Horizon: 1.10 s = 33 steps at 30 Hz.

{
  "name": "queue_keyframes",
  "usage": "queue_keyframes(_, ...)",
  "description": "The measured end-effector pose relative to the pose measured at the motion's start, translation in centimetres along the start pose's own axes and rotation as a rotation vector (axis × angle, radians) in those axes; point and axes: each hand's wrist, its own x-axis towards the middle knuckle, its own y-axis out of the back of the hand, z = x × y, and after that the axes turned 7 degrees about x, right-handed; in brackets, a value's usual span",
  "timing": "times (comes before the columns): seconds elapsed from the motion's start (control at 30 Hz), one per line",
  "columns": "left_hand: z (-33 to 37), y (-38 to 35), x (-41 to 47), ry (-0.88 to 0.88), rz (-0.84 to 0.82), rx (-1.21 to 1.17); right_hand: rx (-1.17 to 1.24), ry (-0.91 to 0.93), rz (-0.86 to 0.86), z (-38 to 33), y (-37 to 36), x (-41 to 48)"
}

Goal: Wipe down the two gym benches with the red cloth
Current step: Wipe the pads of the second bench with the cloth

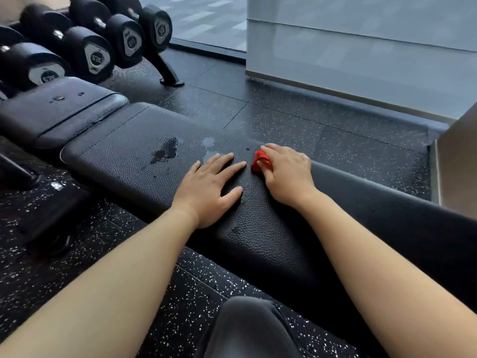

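Right grip [286, 174] is curled over the red cloth [260, 161], grasping the bunched fabric under its fingers and pressing it onto the black padded desk [124, 151], close to the far edge of the pad. Only a small fold of red shows at the fingertips, and the rest of the cloth is hidden under the palm. Just beside it, the left grip [209, 187] is released, lying palm down on the same pad with fingers straight and slightly spread; a narrow strip of pebbled leather separates it from the cloth. Beyond the left fingers, a dark wet blotch [165, 151] and a paler smear [208, 142] mark the surface. The second desk [59, 112] stands to the left, its pad close against the end of the first and carrying a few small droplets [58, 98]. Behind it, a row of black dumbbells [98, 58] sits on a rack whose foot [170, 78] rests on the speckled rubber floor [309, 120]. A knee in dark fabric [247, 329] shows at the bottom of the view, between the forearms.
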Motion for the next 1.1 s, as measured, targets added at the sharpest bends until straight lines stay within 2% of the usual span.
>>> queue_keyframes(0.17,0.0,0.1,0.1,0.001,0.008,-0.011,-0.011,-0.03,-0.039,0.1,-0.1,2.7)
queue_keyframes(0.37,-0.1,0.1,0.4,0.008,0.003,-0.025,-0.023,-0.03,0.013,-0.2,-0.2,2.0)
queue_keyframes(0.57,-1.7,0.9,0.2,-0.081,-0.025,-0.193,0.024,0.016,-0.002,-2.5,0.0,-4.9)
queue_keyframes(0.73,-5.7,0.4,-2.0,-0.057,0.039,-0.07,0.069,0.07,0.038,-4.5,-0.4,-10.6)
queue_keyframes(0.87,-5.4,0.3,-1.7,-0.024,0.124,-0.098,0.059,0.079,0.085,-4.9,-0.7,-9.2)
queue_keyframes(1.1,-5.5,0.2,-1.7,-0.03,0.142,-0.094,0.026,0.048,0.018,-6.5,-1.9,-2.8)
